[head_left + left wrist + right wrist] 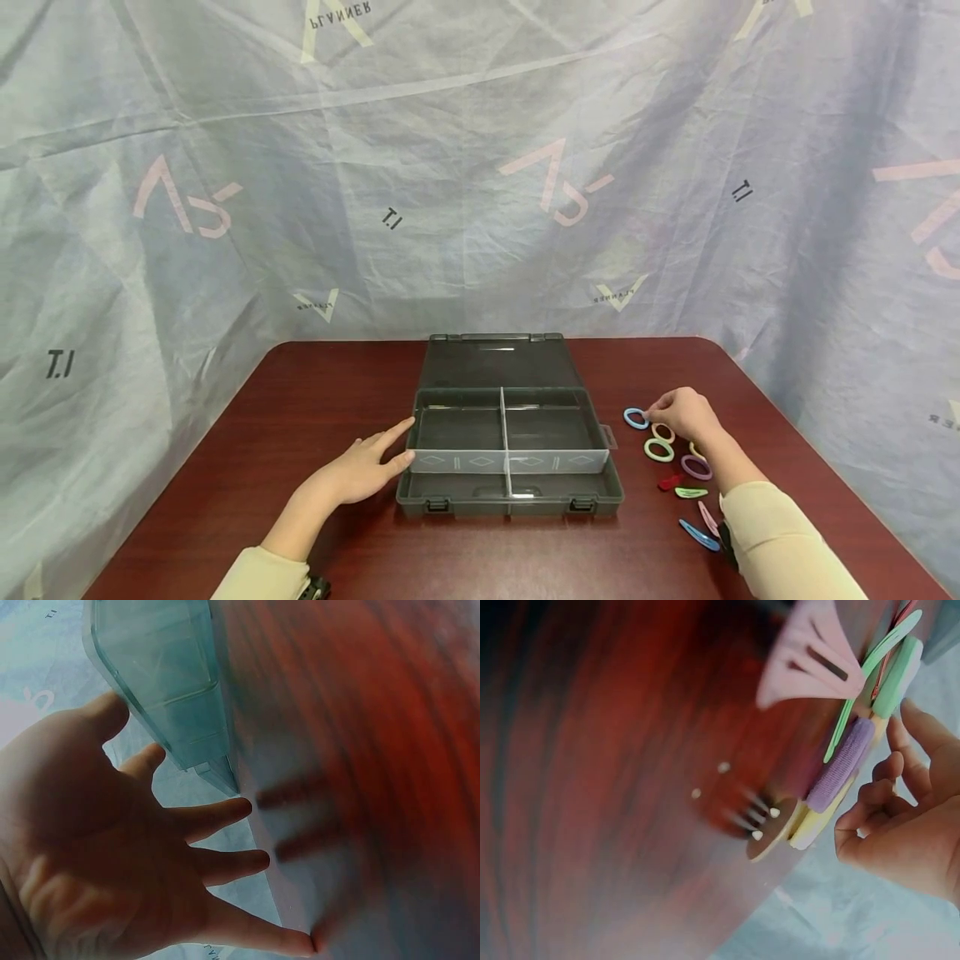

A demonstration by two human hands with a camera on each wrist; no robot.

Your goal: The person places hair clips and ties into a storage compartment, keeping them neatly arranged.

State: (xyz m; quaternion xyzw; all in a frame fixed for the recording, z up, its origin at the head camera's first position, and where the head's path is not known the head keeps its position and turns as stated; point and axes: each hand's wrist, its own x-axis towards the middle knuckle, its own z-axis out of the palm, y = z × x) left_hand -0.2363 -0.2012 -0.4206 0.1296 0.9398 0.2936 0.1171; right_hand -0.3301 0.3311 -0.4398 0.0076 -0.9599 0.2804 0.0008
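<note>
An uncovered grey divided box (517, 506) stands on the table. Against its left side rest the thumb and a finger of my left hand (358, 472), the fingers spread; the left wrist view shows this hand (112, 832) beside the box wall (165, 682). To the right of the box, my right hand (686, 414) pinches the right edge of a blue hair ring (635, 424) with its fingertips. In the right wrist view the hand (911, 810) has several fingers curled, and the blue ring is hidden.
Near my right hand lie an orange ring (663, 438), a green ring (658, 457), a purple ring (696, 473), a red clip (670, 482), a green clip (691, 492), a pink clip (708, 518) and a blue clip (699, 534). The box lid (498, 367) leans behind.
</note>
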